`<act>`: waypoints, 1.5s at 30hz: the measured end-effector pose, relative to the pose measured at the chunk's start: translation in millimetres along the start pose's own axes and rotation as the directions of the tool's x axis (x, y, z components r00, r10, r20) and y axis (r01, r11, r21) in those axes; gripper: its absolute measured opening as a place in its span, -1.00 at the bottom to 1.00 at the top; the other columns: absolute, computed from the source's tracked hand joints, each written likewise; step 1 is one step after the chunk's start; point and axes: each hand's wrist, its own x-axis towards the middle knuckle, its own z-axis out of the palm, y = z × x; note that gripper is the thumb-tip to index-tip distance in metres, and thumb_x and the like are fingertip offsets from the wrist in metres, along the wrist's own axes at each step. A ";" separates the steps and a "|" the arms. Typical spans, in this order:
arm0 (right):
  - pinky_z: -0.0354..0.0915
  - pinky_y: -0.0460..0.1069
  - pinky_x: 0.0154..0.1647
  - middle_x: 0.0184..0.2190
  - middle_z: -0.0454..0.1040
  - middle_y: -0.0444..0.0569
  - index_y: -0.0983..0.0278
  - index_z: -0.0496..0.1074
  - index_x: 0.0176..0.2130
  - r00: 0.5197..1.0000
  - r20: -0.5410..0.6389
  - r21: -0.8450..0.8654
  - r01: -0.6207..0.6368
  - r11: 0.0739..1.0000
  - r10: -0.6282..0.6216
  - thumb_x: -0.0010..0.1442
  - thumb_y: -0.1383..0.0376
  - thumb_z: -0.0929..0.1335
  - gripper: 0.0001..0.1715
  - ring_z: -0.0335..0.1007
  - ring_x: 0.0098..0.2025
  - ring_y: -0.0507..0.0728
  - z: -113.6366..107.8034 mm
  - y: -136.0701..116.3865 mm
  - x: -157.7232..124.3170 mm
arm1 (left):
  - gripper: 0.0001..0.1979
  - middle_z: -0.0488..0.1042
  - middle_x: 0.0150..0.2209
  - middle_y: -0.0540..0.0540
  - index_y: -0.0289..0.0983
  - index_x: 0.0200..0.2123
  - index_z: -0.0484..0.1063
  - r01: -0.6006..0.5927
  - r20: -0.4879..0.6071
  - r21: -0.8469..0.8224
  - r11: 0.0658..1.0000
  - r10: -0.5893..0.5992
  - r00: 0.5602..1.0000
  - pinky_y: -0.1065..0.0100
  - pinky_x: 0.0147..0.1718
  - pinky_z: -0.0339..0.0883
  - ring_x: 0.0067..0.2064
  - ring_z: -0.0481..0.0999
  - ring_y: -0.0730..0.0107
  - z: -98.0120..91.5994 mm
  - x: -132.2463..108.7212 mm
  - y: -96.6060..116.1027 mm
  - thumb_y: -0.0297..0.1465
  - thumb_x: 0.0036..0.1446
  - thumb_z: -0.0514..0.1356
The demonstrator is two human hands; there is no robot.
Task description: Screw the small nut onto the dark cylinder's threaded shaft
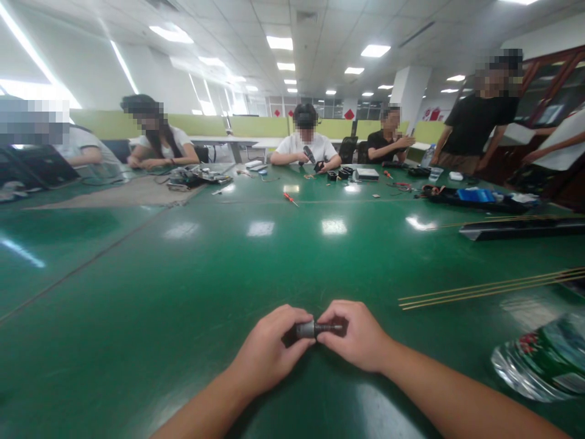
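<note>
Just above the green tabletop (219,262), my two hands meet around a small part. My left hand (274,344) is closed on its body, a short grey metal cylinder (306,330) with a darker end. From the cylinder a dark, ridged shaft (326,328) points right, and my right hand (359,335) pinches it between thumb and fingers. The part lies roughly level; my fingers cover some of it, and its exact kind cannot be made out.
A green-labelled plastic bottle (543,360) lies at the right. Thin brass-coloured rods (470,294) and a black channel (521,229) are beyond it. A red screwdriver (289,198) lies farther off. Several people sit or stand across the table near electronic parts (196,177).
</note>
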 end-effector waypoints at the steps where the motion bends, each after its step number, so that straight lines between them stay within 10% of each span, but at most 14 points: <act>1: 0.21 -0.09 -0.38 -0.46 0.51 -0.14 0.26 0.55 -0.37 1.000 0.001 -0.002 -0.006 1.000 0.006 -0.04 0.44 0.46 -0.86 0.40 -0.42 0.05 0.0 -0.1 0.1 | -0.78 0.54 -0.17 -0.06 -0.18 -0.11 0.43 -0.004 -0.001 0.001 1.000 0.004 1.000 0.32 -0.13 0.40 -0.15 0.53 0.33 -0.2 0.1 0.4 -0.46 0.16 0.28; 45: 0.24 -0.08 -0.38 -0.47 0.53 -0.11 0.27 0.56 -0.39 0.999 -0.009 -0.008 -0.032 0.999 0.032 0.01 0.39 0.47 -0.94 0.42 -0.41 0.07 -0.9 -1.9 -0.4 | -0.80 0.55 -0.18 -0.08 -0.20 -0.13 0.44 0.007 -0.013 -0.004 1.000 -0.007 1.000 0.29 -0.13 0.41 -0.16 0.54 0.31 -1.7 0.8 -1.1 -0.47 0.15 0.27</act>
